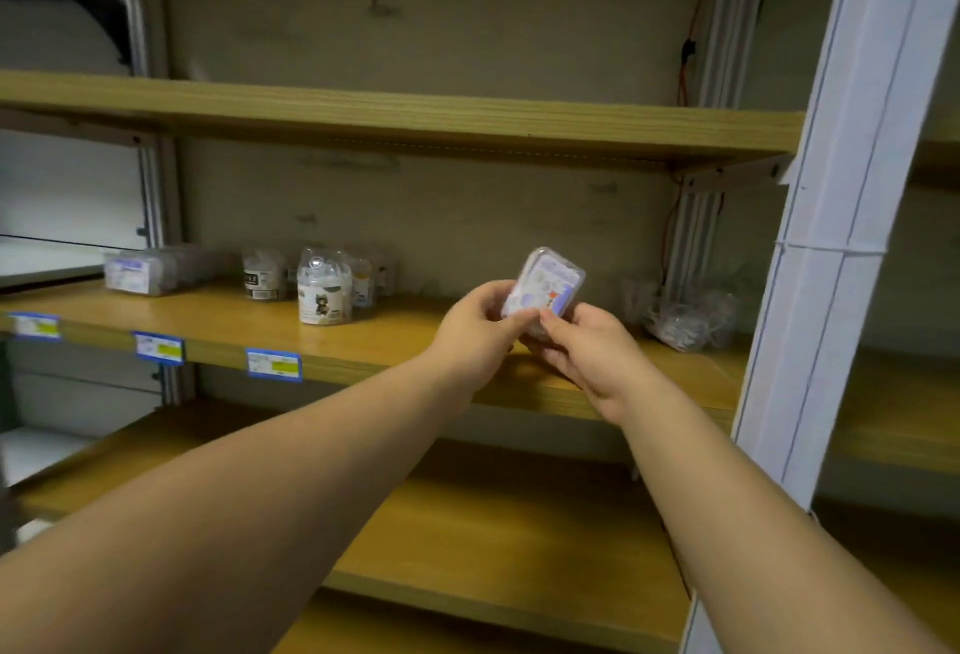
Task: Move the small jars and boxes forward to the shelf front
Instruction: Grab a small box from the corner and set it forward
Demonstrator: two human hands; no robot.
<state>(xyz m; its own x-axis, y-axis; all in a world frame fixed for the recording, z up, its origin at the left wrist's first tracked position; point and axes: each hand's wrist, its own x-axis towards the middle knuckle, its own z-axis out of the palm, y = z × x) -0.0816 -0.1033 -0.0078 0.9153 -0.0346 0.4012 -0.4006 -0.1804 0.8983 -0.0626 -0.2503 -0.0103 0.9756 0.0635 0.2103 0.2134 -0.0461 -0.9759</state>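
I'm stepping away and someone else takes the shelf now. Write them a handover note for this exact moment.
Left hand and right hand: both pinch the small clear box, held tilted in the air above the front of the middle shelf.
Jars: a cluster standing well back on that shelf, one with a cartoon label nearest the front.
Flat boxes: far left, near the back.
Clear bags: far right, at the back.
Done: nothing sits at the front edge yet.
Left: set this box down in front, then bring the jars and flat boxes forward.
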